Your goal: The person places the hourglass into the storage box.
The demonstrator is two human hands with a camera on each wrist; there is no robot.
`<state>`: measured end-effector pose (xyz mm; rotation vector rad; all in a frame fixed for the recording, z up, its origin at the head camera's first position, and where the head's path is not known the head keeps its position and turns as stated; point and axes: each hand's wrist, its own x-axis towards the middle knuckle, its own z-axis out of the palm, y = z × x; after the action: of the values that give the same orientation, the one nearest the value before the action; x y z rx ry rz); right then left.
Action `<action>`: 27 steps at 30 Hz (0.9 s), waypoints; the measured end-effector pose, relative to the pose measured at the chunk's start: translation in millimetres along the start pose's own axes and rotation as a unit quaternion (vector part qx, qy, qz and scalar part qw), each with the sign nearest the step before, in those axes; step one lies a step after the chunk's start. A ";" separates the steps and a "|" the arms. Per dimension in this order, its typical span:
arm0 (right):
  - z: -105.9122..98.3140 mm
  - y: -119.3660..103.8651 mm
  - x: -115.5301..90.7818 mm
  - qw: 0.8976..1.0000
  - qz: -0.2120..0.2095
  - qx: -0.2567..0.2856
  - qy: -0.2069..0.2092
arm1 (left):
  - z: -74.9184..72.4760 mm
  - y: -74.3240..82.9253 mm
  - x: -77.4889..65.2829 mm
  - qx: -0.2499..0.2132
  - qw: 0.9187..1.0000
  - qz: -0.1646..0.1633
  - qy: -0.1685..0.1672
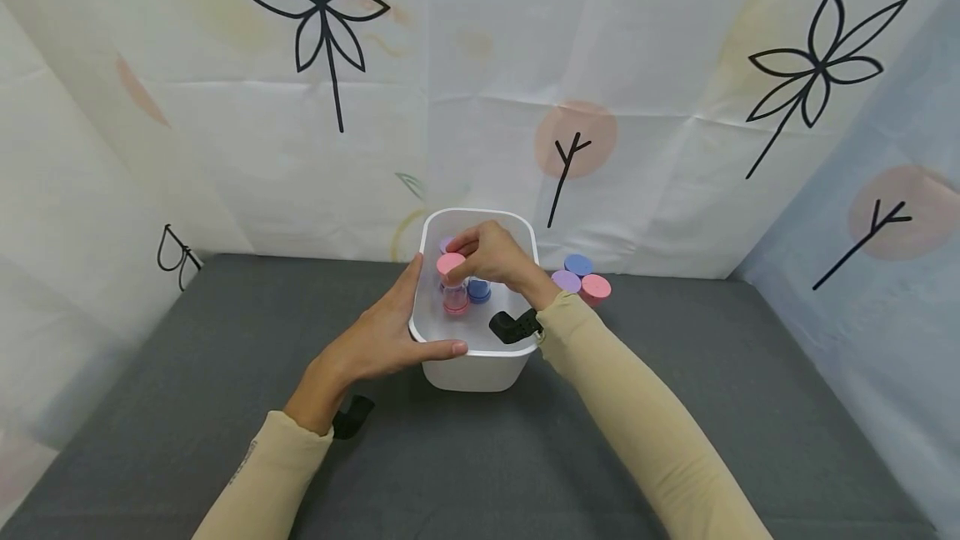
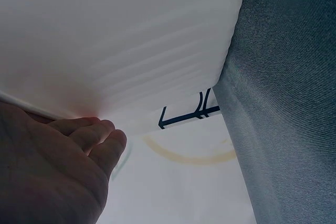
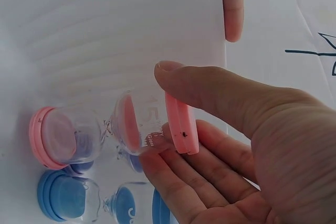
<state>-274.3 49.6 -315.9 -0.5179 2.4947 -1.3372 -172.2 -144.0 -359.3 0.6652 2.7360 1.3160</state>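
Inside the white bin (image 1: 477, 373), my right hand (image 1: 495, 257) pinches the pink cap of a small sand timer (image 3: 73, 137) between thumb and fingers. The timer is upright; whether its base touches the bin floor I cannot tell. Close beside it stands a blue sand timer (image 1: 479, 291), also seen in the right wrist view. A purple cap (image 1: 446, 245) shows behind my right fingers, partly covered. My left hand (image 1: 382, 332) rests on the bin's near left corner, thumb along the front rim, straight fingers against the outer left wall.
Just right of the bin, on the grey table (image 1: 675, 407), stand a blue-capped timer (image 1: 578, 264), a purple-capped timer (image 1: 566, 280) and a pink-capped timer (image 1: 596, 288). A white printed cloth (image 1: 480, 57) hangs close behind the bin.
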 end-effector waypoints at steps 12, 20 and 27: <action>-0.4 -0.7 3.0 0.999 -0.007 -0.045 -0.013 | -1.1 1.0 0.1 -0.003 1.000 -0.001 0.001; -0.7 -1.9 1.9 0.998 -0.022 -0.054 -0.020 | -1.3 1.3 -0.7 0.002 1.000 -0.003 0.004; -1.5 -2.7 -0.3 0.998 -0.022 -0.054 -0.002 | -0.1 0.1 -0.6 0.009 1.000 -0.009 0.001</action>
<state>-274.1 49.4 -312.8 -0.6007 2.5762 -1.2201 -171.7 -144.2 -359.2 0.6405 2.7519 1.2911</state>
